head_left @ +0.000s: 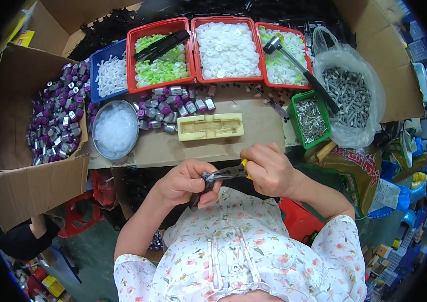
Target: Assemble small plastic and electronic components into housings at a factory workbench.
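The right hand (270, 168) is closed around the yellow-handled dark steel pliers (225, 174), gripping the handle end, held close to the body just below the edge of the cardboard-covered counter (163, 146). The left hand (186, 182) is pinched shut at the plier nose; it probably holds a small dark part there, but the fingers hide it.

On the counter, directly above the hands: a cream-yellow rectangular plastic jig block (210, 126). Left of it, a cluster of small purple-and-silver caps (173, 106), then a round metal bowl of clear plastic pieces (116, 129).

Back row: red plastic tray of lime-green parts (161, 53), red tray of white rings (227, 49), and a third red tray (280, 55) with a black-handled hammer (301, 70) lying across it. A small green tray of metal pins (309, 119) sits right of the jig.
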`<state>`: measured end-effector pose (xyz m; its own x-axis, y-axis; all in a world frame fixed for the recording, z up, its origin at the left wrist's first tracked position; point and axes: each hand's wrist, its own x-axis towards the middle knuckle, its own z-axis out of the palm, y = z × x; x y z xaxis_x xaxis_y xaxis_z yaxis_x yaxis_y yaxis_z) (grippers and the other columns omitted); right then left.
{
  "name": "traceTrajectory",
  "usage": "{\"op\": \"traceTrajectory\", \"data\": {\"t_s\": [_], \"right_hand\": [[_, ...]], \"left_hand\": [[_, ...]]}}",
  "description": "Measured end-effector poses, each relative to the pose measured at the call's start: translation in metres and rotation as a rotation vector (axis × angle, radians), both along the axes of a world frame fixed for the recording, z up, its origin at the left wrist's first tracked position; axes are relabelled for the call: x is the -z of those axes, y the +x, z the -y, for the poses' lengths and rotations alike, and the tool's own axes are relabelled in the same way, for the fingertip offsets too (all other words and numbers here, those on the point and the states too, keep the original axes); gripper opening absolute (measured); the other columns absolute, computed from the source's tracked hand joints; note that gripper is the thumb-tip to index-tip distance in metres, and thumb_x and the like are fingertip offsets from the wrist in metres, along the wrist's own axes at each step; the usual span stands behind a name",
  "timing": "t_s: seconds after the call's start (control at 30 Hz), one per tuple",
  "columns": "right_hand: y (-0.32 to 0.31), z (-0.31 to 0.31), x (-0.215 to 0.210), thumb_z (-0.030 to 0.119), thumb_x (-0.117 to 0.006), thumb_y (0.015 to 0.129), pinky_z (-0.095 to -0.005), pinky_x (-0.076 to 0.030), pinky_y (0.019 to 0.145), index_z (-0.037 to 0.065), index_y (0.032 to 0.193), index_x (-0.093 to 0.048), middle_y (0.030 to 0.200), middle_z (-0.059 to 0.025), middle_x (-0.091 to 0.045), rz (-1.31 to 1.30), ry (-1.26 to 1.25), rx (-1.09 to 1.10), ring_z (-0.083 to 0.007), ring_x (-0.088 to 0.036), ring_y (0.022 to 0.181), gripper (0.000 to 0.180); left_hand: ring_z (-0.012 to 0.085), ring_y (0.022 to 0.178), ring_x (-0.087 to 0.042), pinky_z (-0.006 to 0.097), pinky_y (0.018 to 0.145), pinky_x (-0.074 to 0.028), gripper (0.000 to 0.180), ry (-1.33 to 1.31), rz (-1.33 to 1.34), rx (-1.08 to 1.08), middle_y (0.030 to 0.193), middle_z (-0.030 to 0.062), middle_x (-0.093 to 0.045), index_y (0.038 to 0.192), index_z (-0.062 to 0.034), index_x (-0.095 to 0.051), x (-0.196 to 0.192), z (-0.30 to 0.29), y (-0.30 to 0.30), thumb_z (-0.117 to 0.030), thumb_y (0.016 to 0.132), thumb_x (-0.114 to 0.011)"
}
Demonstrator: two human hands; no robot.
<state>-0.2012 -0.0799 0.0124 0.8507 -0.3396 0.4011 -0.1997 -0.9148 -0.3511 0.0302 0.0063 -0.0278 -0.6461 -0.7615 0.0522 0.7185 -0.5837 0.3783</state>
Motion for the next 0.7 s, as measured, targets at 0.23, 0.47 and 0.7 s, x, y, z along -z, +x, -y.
{"op": "traceTrajectory", "data": {"t_s": [0.23, 0.47, 0.7], "right_hand": [[0.001, 0.020, 0.019, 0.001, -0.065, 0.067, -0.0407, -0.041, 0.080, 0.003, 0.090, -0.058, 0.102, -0.0117, -0.059, -0.038, 0.012, 0.112, -0.0287, -0.059, 0.091, 0.024], [-0.015, 0.058, 0.040, 0.001, -0.065, 0.069, -0.0428, -0.042, 0.083, 0.001, 0.096, -0.059, 0.109, -0.0137, -0.056, -0.154, 0.006, 0.416, -0.0325, -0.055, 0.101, 0.028], [-0.016, 0.060, 0.048, 0.004, -0.067, 0.074, -0.0443, -0.041, 0.092, 0.002, 0.109, -0.057, 0.121, -0.0162, -0.052, -0.266, 0.064, 0.485, -0.0345, -0.051, 0.113, 0.037]], "left_hand": [[0.0230, 0.069, -0.064, 0.037, 0.065, -0.053, 0.034, 0.061, 0.996, -0.054, 0.080, 0.0148, -0.067, 0.111, 0.0063, -0.065, -0.008, -0.046, 0.060, -0.020, 0.090, -0.071], [0.0203, 0.074, -0.068, 0.032, 0.068, -0.053, 0.029, -0.374, 1.828, -0.163, 0.092, 0.0172, -0.072, 0.108, 0.0050, -0.069, -0.039, -0.044, 0.071, -0.012, 0.084, -0.073], [0.0285, 0.080, -0.067, 0.038, 0.071, -0.052, 0.025, -0.929, 1.981, -0.934, 0.093, 0.0167, -0.070, 0.104, 0.0016, -0.070, -0.056, 0.095, 0.063, -0.010, 0.083, -0.072]]}}
